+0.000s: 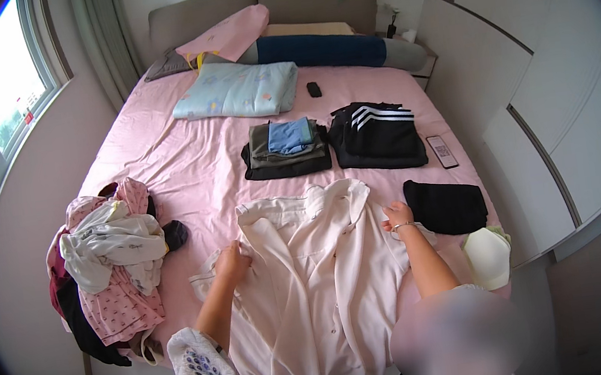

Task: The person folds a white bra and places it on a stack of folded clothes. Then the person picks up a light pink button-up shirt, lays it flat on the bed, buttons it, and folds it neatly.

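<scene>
A cream button-front shirt (361, 270) lies spread on the pink bed sheet, its collar toward the far side and its front parted. Its lower hem hangs over the bed's near edge. My left hand (233, 263) is closed on the fabric by the left shoulder, with the short sleeve lying to its left. My right hand (397, 215), a bracelet at its wrist, pinches the shirt's right shoulder edge. Just right of that hand lies a folded black garment (445, 205).
A loose clothes heap (112, 246) sits at the left. Folded stacks (286, 150) and black clothes with white stripes (378, 139) lie beyond the shirt. A phone (442, 152) and a pale moulded cup (487, 258) are at the right; a folded quilt (236, 91) is farther back.
</scene>
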Motion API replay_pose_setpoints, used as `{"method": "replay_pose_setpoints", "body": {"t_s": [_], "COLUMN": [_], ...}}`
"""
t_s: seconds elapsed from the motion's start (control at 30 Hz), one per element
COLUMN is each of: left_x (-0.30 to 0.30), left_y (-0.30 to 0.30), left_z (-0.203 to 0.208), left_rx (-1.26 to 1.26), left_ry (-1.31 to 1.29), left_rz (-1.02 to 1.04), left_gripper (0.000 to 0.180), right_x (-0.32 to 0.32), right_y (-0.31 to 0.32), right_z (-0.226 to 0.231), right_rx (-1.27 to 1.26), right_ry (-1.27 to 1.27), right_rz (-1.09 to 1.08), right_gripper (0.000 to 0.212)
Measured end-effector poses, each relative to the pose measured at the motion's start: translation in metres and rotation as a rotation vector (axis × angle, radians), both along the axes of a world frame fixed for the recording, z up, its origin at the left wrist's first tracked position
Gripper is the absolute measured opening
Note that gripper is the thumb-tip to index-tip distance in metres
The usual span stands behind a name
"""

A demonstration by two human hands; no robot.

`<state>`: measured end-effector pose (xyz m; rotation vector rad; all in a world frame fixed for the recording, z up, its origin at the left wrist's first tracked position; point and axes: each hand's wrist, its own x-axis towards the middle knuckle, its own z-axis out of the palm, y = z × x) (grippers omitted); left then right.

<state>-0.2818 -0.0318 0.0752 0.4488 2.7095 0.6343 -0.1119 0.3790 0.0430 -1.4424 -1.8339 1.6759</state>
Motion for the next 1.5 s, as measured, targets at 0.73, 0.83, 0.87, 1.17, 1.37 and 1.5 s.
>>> {"method": "replay_pose_setpoints", "body": {"t_s": [0.73, 0.83, 0.87, 1.17, 1.37, 1.5], "left_x": [-0.048, 0.031, 0.057, 0.229, 0.278, 0.287], "left_y": [-0.037, -0.066, -0.074, -0.122, -0.104, -0.100], "left_z": [-0.047, -0.032, -0.036, -0.062, -0.040, -0.016], "left_rx": [0.755, 0.763, 0.772, 0.871, 0.444, 0.314], "left_ry": [0.359, 0.228, 0.221, -0.224, 0.063, 0.445], "left_rz": [0.208, 0.147, 0.111, 0.201, 0.035, -0.258], "left_gripper": [0.053, 0.052, 0.051, 0.025, 0.031, 0.034], "right_x": [-0.028, 0.058, 0.090, 0.199, 0.212, 0.220], "right_y": [-0.051, -0.093, -0.096, -0.222, -0.285, -0.291], "right_z": [-0.031, -0.026, -0.036, 0.006, 0.026, 0.003], "right_rx": [0.435, 0.527, 0.469, 0.480, 0.922, 1.038], "right_ry": [0.304, 0.265, 0.330, 0.174, 0.113, 0.065], "right_rz": [0.189, 0.280, 0.257, 0.377, 0.804, 0.864], "right_gripper": [0.055, 0.046, 0.042, 0.010, 0.029, 0.020]}}
